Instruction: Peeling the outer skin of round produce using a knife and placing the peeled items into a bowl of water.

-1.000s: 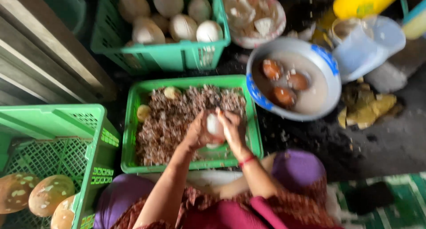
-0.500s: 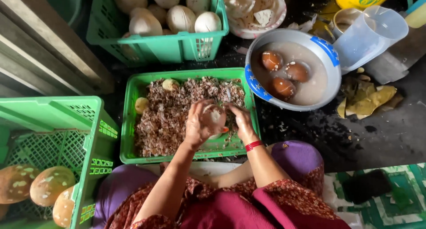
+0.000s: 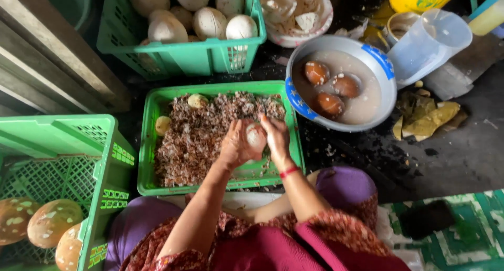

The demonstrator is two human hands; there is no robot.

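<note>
Both hands work one small pale egg (image 3: 255, 136) over the middle tray (image 3: 148, 145), which is heaped with brown shell bits (image 3: 195, 139). Left hand (image 3: 236, 145) is curled around the egg from the left and below, fingers closed on it; right hand (image 3: 275, 137) is closed against its right side, fingertips pressing on the surface, red band (image 3: 290, 172) at the wrist. The egg sits between the two palms, above the tray's near-right part, not touching the shell heap as far as I can tell. Step in hand looks like peeling or cleaning the coating off the egg. To do it well, I'd judge: keep the left grip firm but light so the egg does not crack or squash, turn it a little at a time, and let the right fingertips pick or rub at one patch, working round. Stay over the tray so bits drop onto the heap, not the dark floor (image 3: 462, 155). Two yellowish eggs (image 3: 197, 100) lie at the tray's far edge and left side, apart from the hands. A bowl (image 3: 378, 61) of cloudy water with three brown eggs (image 3: 331, 87) stands just right of the tray, near the right hand; a crate (image 3: 178, 61) of pale eggs sits beyond the tray, another crate (image 3: 79, 139) with spotted brown eggs at left. Risk: a slippery egg popping out of the grip.
</note>
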